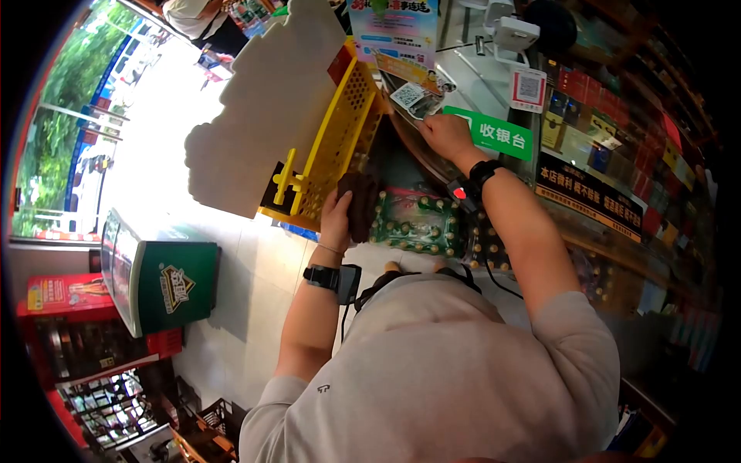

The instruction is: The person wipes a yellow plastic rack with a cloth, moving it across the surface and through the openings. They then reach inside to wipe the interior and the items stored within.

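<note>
My left hand is closed on a dark brown cloth, just right of a yellow perforated rack. On the glass counter my right hand is closed near a small stand with a QR code; whatever its fingers hold, if anything, is hidden. A green sign with white characters lies right beside that hand. Below, between my arms, packs of green bottles stand on the floor.
A large pale board leans behind the rack. At the left stands a green and white chest by a red box. Boxed goods fill the glass counter at the right. Another person is partly visible at the top left.
</note>
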Available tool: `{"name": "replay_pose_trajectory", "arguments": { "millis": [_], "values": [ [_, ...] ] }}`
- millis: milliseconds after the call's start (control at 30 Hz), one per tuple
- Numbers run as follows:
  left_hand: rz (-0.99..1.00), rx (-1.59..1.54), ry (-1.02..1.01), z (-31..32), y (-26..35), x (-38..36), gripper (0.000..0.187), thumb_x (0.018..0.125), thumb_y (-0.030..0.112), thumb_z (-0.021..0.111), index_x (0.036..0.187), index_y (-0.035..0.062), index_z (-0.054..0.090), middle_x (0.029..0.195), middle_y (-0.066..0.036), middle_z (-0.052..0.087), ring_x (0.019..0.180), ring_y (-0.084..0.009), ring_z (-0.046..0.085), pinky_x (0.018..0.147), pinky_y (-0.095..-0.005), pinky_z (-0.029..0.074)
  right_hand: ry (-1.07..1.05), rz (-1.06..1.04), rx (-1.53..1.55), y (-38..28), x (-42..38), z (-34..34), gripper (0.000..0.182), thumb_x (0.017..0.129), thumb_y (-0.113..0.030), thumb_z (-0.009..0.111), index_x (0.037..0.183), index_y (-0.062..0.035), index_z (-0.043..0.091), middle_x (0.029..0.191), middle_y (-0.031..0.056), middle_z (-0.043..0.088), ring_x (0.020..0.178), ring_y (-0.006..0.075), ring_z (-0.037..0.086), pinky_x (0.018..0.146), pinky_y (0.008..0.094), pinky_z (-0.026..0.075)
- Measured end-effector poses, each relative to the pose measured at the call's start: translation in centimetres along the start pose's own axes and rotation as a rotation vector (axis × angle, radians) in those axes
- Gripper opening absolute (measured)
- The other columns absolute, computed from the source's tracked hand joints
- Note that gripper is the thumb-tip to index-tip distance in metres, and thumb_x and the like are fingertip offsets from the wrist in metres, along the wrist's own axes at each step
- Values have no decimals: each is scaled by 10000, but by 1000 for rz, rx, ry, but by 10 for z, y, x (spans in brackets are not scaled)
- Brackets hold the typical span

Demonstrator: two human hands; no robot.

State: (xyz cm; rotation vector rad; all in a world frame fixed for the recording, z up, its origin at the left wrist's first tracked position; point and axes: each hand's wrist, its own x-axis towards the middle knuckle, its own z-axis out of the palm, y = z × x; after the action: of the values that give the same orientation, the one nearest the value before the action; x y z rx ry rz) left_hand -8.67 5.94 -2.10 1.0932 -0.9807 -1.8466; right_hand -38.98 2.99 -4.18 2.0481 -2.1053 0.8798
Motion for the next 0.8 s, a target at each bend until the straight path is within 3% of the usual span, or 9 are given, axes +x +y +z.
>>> {"name": "replay_pose_trajectory", "arguments": {
  "millis": [167, 200, 500, 667, 800],
  "values": [
    [36, 174, 117, 15, -5, 63, 272, 948, 147, 552, 1177, 0, 575, 1115, -99, 641, 983, -201, 621, 866, -306, 504, -13, 21, 2, -6, 5, 5, 365, 905, -362, 544, 699, -93, 678, 686, 126, 660, 649, 329, 643, 588, 452, 510],
    [80, 167, 190, 18, -8, 79, 271, 933, 159, 592, 1131, -25, 605, 1028, -80, 660, 902, -176, 613, 795, -283, 491, -20, 23, 1, -5, 3, 5, 361, 904, -360, 547, 705, -92, 683, 684, 125, 660, 647, 326, 644, 584, 447, 512],
    [221, 498, 464, 68, -12, 202, 527, 913, 188, 613, 1349, -63, 455, 1319, -206, 541, 1192, -306, 531, 993, -354, 410, -62, 43, -3, -6, 6, 4, 340, 900, -346, 561, 717, -86, 681, 663, 110, 652, 654, 306, 650, 569, 429, 515],
    [540, 800, 518, 61, -21, 270, 500, 868, 186, 624, 1273, -90, 524, 1291, -308, 501, 1189, -436, 486, 1033, -426, 385, -103, 35, -11, -6, 8, 1, 319, 896, -325, 567, 699, -93, 662, 667, 102, 646, 662, 291, 646, 576, 421, 514],
    [532, 921, 559, 70, -22, 288, 495, 880, 178, 607, 1292, -79, 509, 1286, -318, 480, 1189, -451, 469, 1027, -425, 383, -74, 22, 25, -3, 6, 5, 297, 886, -301, 578, 686, -93, 650, 667, 97, 639, 671, 283, 643, 590, 413, 515]
  ]
}}
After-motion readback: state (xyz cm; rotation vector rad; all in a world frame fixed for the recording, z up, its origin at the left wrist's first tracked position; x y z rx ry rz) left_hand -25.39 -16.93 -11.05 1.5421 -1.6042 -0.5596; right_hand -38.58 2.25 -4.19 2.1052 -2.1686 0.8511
